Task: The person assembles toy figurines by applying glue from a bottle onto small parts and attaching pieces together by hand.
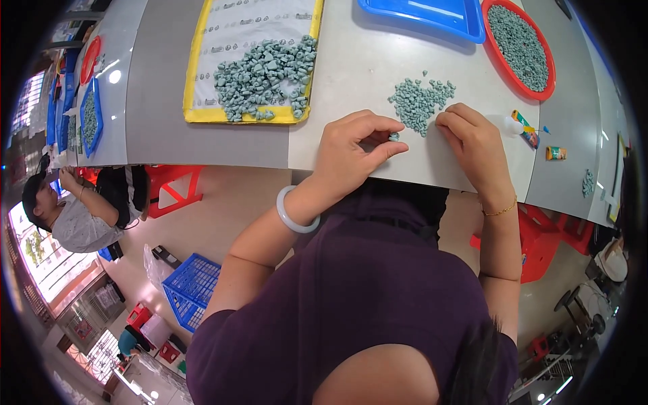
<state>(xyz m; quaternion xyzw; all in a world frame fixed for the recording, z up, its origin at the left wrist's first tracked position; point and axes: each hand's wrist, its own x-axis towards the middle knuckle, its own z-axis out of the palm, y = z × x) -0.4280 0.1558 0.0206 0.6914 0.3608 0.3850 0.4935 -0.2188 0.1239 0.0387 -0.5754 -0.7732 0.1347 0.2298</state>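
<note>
A loose pile of small grey-green pieces, like little stones or beads, lies on the pale table in front of me. At the pile's near left, my left hand has a small grey-green piece between thumb and index finger. My right hand rests by the pile's near right side, its fingers curled together with the tips pointing at the pieces. Whether anything is in those fingertips is hidden. To the left, a yellow-edged tray lined with printed white paper bears a heap of larger grey-green pieces.
A red round tray full of small green pieces stands at the far right, beside a blue tray. A small tube and a small yellow-green container lie right of my right hand. Another person sits at left.
</note>
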